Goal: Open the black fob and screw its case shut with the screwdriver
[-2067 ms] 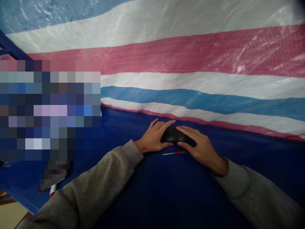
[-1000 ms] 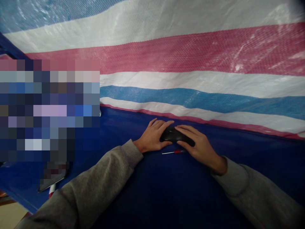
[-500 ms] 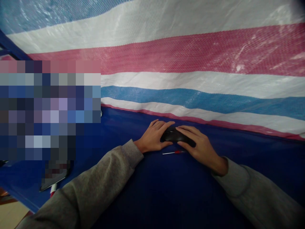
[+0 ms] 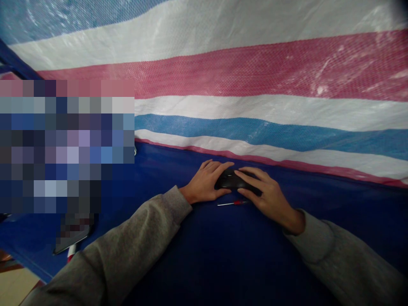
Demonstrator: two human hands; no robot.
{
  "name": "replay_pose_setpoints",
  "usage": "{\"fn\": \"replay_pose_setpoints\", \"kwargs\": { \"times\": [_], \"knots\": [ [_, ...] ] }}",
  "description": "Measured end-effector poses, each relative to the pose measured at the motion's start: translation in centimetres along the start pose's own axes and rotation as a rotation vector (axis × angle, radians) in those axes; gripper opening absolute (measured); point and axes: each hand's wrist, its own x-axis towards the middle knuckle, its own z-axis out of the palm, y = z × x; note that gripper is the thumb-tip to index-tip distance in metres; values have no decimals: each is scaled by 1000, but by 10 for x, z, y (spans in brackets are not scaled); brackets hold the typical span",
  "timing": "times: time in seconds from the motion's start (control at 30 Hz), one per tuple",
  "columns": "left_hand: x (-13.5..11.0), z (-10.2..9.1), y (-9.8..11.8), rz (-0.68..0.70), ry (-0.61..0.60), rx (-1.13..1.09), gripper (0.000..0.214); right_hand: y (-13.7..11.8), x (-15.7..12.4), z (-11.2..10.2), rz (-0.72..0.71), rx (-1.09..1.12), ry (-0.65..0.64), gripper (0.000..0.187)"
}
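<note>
A: Take the black object as the middle of the clock, twelve at the top of the view. Where is it?

B: The black object [image 4: 230, 182] sits on the blue table [image 4: 223, 250], as far as I can see, between the two hands. It is smooth and rounded, much like a computer mouse. Its underside is hidden.

A: And the left hand?

B: The left hand [image 4: 207, 182] is at nine o'clock, pinching that end between thumb and index finger: thumb along the near edge, index finger along the far edge. The other fingers fan out towards eleven.

A: The right hand?

B: The right hand [image 4: 270, 195] is at three o'clock, curved around the other end. Its thumb is on the near side, with the fingers slightly apart over the top and far side. So both hands hold the same thing.

A: Anything close by?

B: A screwdriver [image 4: 235, 203] lies at six o'clock, just beside the object. Its metal shaft points to nine and its red handle runs towards the right thumb.

A: Farther out?

B: A striped sheet [image 4: 223, 76], red, white and blue, spreads across twelve. Well off at eight, a white-and-red pen [image 4: 72, 250] lies partly behind the grey left sleeve [image 4: 149, 229], near a flat dark item [image 4: 72, 243]. Between nine and ten, things are too blurred to tell.
</note>
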Motion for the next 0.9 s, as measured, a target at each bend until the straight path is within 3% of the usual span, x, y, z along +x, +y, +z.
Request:
{"fn": "replay_pose_setpoints", "kwargs": {
  "times": [0.9],
  "knots": [
    [0, 0, 0, 15, -4, 4, 72, 0, -1, 1, -33, -26, -21, 41]
  ]
}}
